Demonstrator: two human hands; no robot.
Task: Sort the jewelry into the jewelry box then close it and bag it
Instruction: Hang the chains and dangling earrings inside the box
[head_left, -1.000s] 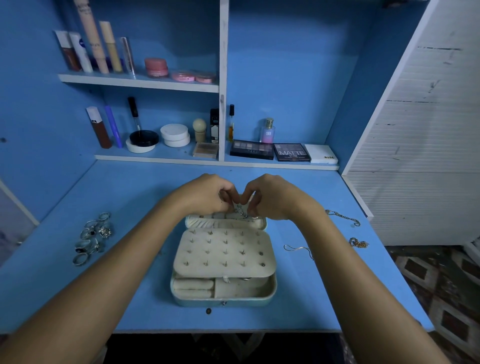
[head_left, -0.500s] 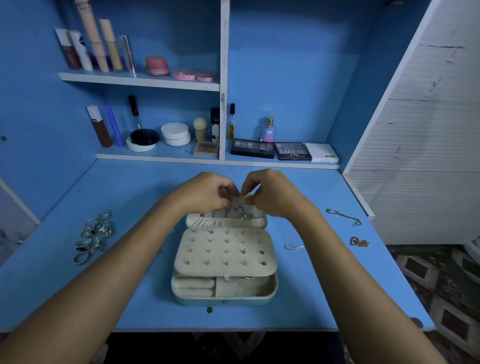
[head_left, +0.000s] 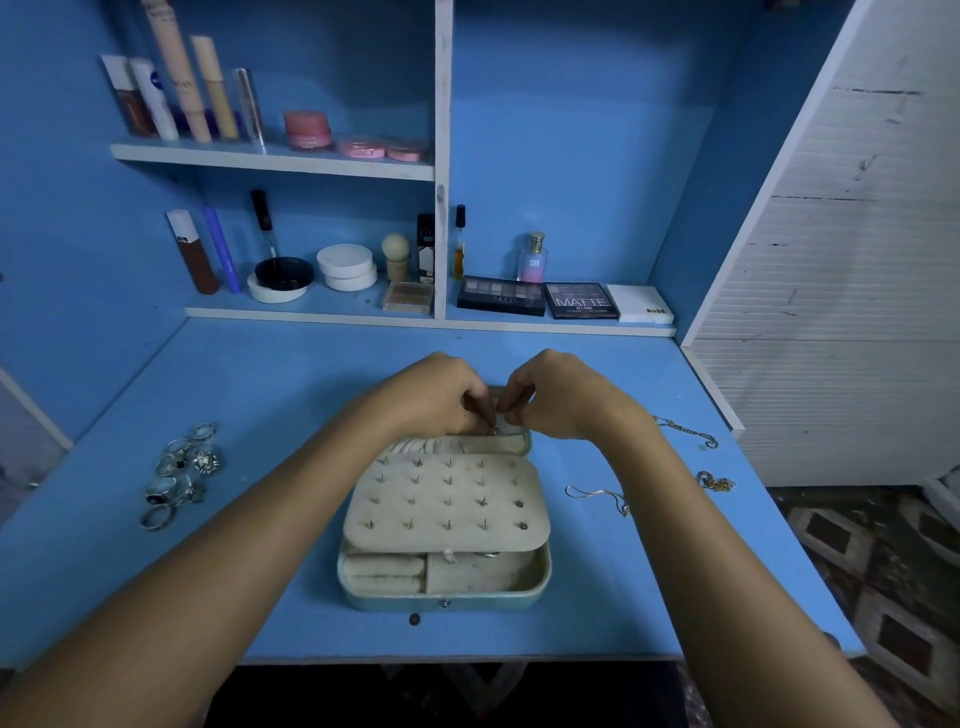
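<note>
Both hands dropping lower over lid of box (head_left: 447, 597) than half second back. Left hand (head_left: 436, 397) and right hand (head_left: 553, 395) curling, pinching small piece (head_left: 492, 430), likely hooking necklace. Chain (head_left: 597, 496) showing again beside box. Rings (head_left: 179, 475), chains remaining; box staying open.

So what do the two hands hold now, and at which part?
Both the left hand and the right hand pinch a small jewelry piece at its upper end; which piece cannot be told.

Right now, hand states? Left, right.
Left hand: fingers curled, pinching a small jewelry piece over the jewelry box.
Right hand: pinching the same piece.
</note>
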